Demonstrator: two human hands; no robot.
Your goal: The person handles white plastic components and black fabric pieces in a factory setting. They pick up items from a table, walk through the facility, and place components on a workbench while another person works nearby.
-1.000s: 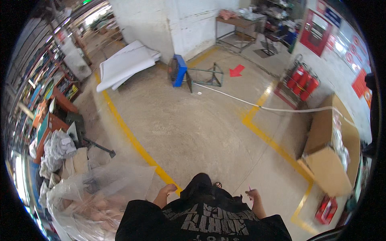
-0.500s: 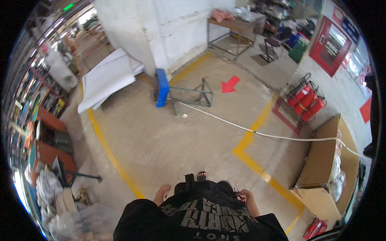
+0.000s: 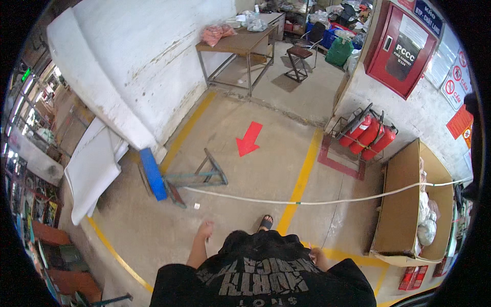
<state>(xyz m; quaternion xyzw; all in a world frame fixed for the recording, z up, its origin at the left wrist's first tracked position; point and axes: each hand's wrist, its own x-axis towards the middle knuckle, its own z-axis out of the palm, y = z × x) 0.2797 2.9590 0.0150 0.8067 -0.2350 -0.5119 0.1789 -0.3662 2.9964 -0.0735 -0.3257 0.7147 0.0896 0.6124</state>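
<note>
My left hand point(image 3: 205, 230) hangs low in front of me, away from every object, with its fingers loosely curled. Whether anything small is inside it is hidden. Partly behind my black shirt, my right hand point(image 3: 318, 257) is blurred, so its fingers cannot be made out. Ahead to the left, closest to my left hand, a metal stand point(image 3: 204, 176) with a blue panel point(image 3: 153, 174) stands on the floor. A white hose or cord point(image 3: 255, 198) stretches from the stand across to the right wall. One sandalled foot point(image 3: 266, 222) shows below.
A big cardboard box point(image 3: 394, 204) with bagged items stands right, below red fire extinguishers point(image 3: 369, 134) and a red wall cabinet point(image 3: 401, 48). White sheets point(image 3: 94, 166) lean at left. A table point(image 3: 238, 43) and stool point(image 3: 299, 52) stand ahead. A red arrow point(image 3: 249, 139) marks the floor.
I have moved forward and my view has turned right. The stand and hose now lie nearer, further left in view. My left hand has swung forward; my right has drawn back.
</note>
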